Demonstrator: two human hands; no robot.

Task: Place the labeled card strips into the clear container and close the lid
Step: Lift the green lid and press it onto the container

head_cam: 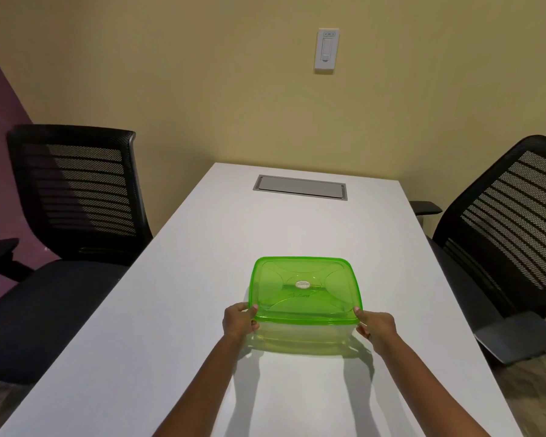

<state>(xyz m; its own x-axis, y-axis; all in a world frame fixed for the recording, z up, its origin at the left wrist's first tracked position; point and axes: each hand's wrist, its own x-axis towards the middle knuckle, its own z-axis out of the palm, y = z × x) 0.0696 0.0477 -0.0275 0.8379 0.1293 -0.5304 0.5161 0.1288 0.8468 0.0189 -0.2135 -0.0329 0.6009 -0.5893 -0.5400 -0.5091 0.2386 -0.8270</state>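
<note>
Flanking lidded container (306, 334) — both hands' grip

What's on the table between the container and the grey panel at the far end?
Nothing: head view shows bare white table between container and grey panel.

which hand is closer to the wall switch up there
Right, slightly. The right hand grips the green lid's near right corner, almost below the wall switch. The left hand grips the near left corner, further off to the side.
</note>
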